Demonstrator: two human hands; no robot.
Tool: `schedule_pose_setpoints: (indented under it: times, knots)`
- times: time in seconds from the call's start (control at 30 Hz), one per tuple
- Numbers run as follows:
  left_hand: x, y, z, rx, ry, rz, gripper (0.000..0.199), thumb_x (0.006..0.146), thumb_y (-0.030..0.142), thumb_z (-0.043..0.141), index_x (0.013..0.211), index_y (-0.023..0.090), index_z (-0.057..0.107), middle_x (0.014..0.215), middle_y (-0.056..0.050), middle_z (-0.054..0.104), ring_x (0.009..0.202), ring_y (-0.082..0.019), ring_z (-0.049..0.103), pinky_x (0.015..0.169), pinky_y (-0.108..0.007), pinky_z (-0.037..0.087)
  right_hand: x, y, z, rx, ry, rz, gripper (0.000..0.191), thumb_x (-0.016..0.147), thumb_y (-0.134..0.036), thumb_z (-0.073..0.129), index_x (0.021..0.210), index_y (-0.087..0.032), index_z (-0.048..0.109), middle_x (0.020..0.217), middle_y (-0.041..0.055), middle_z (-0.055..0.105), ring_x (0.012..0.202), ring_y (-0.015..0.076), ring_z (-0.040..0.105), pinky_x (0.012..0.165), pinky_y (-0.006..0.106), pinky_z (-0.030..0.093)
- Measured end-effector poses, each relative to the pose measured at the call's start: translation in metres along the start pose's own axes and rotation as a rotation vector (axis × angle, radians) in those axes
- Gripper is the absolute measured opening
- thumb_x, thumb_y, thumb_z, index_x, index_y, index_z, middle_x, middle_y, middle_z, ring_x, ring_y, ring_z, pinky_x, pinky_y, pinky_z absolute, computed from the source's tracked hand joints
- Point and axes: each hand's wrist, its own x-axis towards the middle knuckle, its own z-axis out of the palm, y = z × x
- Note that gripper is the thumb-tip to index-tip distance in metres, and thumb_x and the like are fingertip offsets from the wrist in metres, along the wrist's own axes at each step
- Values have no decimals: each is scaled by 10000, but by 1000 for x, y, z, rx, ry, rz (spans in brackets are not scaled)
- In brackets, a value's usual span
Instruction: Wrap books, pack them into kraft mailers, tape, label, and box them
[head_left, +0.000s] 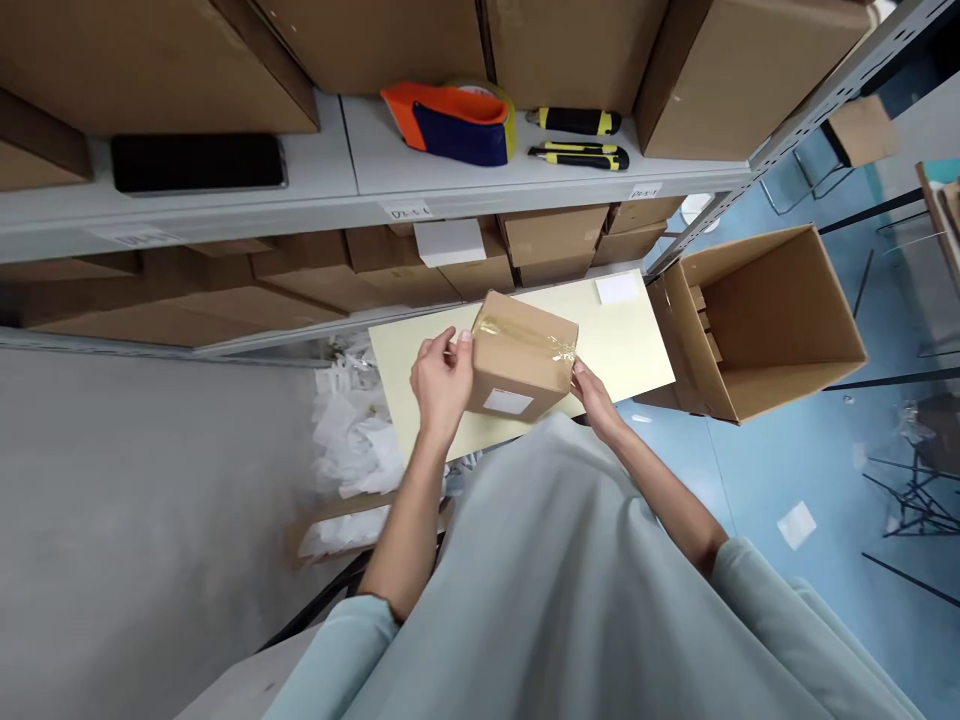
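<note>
A small brown cardboard box [521, 350] rests on a pale yellow board [626, 350]. Shiny clear tape runs across its top, and a white label [508, 401] is on the side facing me. My left hand [444, 375] is at the box's left end, fingers curled, thumb against the top left edge. At the right end, my right hand [592, 395] holds the corner near the tape's end, its fingers partly hidden behind the box.
A grey shelf [322, 190] ahead carries cartons, a black phone [199, 162], an orange and blue tape dispenser [457, 125] and yellow-black cutters [577, 155]. A large open carton [780, 320] stands right of the board. White crumpled packing material [356, 420] lies at the left.
</note>
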Motion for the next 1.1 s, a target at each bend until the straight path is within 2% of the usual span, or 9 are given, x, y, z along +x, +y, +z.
schedule_pose_setpoints:
  times: [0.1, 0.23, 0.33, 0.5, 0.63, 0.77, 0.83, 1.0, 1.1]
  knots:
    - [-27, -22, -9, 20, -92, -55, 603, 1061, 643, 531, 1378, 188, 767, 975, -74, 714, 900, -263, 693, 962, -402, 549, -6, -5, 8, -264, 102, -95, 854, 1073, -808, 269, 1676, -242, 481, 1748, 67, 502, 1656, 253, 425, 1348, 442, 393]
    - [-49, -45, 6, -28, -185, -88, 524, 1046, 596, 559, 1281, 188, 789, 861, -49, 665, 836, -251, 673, 909, -387, 568, 0, -5, 12, -558, 270, -80, 795, 1100, -757, 190, 1513, -204, 583, 1551, 149, 684, 1464, 301, 625, 1255, 456, 483]
    - [-50, -57, 17, -95, -179, -20, 481, 1048, 574, 563, 1254, 190, 767, 1072, -106, 691, 989, -269, 707, 999, -406, 582, 10, -9, 18, -748, 351, -24, 672, 1134, -673, 173, 1346, -210, 612, 1345, 168, 765, 1256, 342, 730, 1138, 497, 553]
    - [-41, -70, 27, -253, -267, 33, 520, 1072, 557, 520, 1419, 196, 659, 1397, -186, 663, 1315, -316, 667, 1144, -451, 559, 27, -20, 45, -1030, 383, 76, 715, 1117, -737, 163, 1457, -186, 466, 1494, 247, 632, 1227, 434, 736, 1102, 619, 551]
    - [-37, -72, 27, -333, -388, 35, 652, 1087, 601, 484, 1597, 201, 548, 1520, -179, 674, 1411, -336, 643, 1234, -491, 493, 31, -23, 53, -1053, 370, 121, 847, 1024, -900, 216, 1396, -187, 482, 1302, 243, 736, 1162, 480, 744, 1055, 657, 563]
    - [-38, -70, 26, -413, -425, 25, 738, 1083, 666, 487, 1672, 221, 473, 1590, -163, 646, 1486, -324, 606, 1292, -490, 430, 33, -20, 46, -967, 401, 144, 809, 1068, -798, 16, 1298, -233, 547, 1084, 184, 795, 1130, 445, 761, 1037, 628, 570]
    - [-38, -70, 27, -435, -425, 35, 764, 1078, 693, 481, 1680, 223, 465, 1603, -162, 638, 1509, -316, 589, 1307, -478, 410, 34, -19, 44, -944, 407, 151, 801, 1082, -767, -3, 1316, -234, 547, 1119, 187, 797, 1146, 433, 762, 1037, 614, 573]
    - [-39, -71, 30, -442, -428, 28, 818, 1069, 732, 466, 1697, 208, 442, 1643, -165, 604, 1530, -312, 577, 1307, -447, 417, 25, -20, 53, -983, 392, 141, 818, 1107, -776, 200, 1501, -111, 468, 1437, 296, 688, 1327, 446, 704, 1130, 604, 543]
    - [-43, -67, 29, -435, -423, 13, 835, 1065, 746, 462, 1694, 197, 453, 1621, -168, 626, 1497, -323, 611, 1286, -458, 451, 11, -16, 79, -1052, 411, -24, 980, 1091, -792, 242, 1663, 1, 306, 1730, 371, 372, 1648, 478, 376, 1297, 640, 385]
